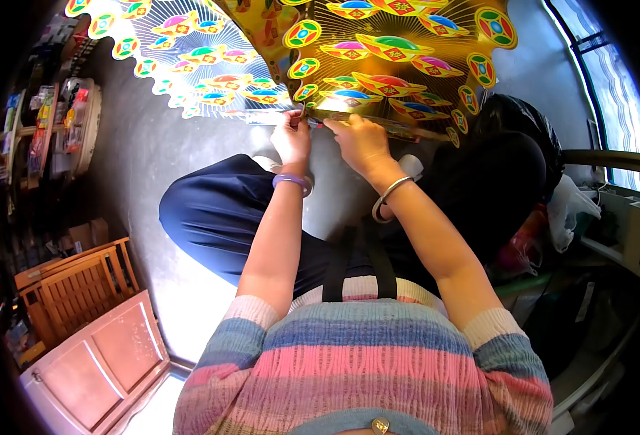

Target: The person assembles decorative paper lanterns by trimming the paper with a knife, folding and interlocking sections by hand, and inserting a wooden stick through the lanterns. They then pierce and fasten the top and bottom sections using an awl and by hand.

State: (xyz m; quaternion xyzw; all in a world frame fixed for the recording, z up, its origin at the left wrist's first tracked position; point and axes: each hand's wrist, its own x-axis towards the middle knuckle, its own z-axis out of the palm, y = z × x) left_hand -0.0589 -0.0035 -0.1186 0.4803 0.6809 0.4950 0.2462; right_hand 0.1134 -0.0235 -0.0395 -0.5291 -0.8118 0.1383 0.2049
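Observation:
In front of me stands a large shiny gold foil decoration [421, 69], folded into panels and printed with colourful ingots and round coin shapes. Its left panel [211, 54] glares white in the light. At the lower corner where the panels meet, my left hand [291, 138] pinches the edge, with a purple bangle on that wrist. Just to its right, my right hand [363, 145] is closed on the bottom edge of the right panel, a silver bangle at its wrist. The fingertips of both hands are close together, and small details between them are hidden.
Grey floor [139, 152] lies around my bent knees. On the left are shelves of packaged goods [73, 116], a folded wooden chair [81, 283] and a pink panelled door [102, 355]. A black plastic bag [519, 112] and a white bag [570, 210] sit at right.

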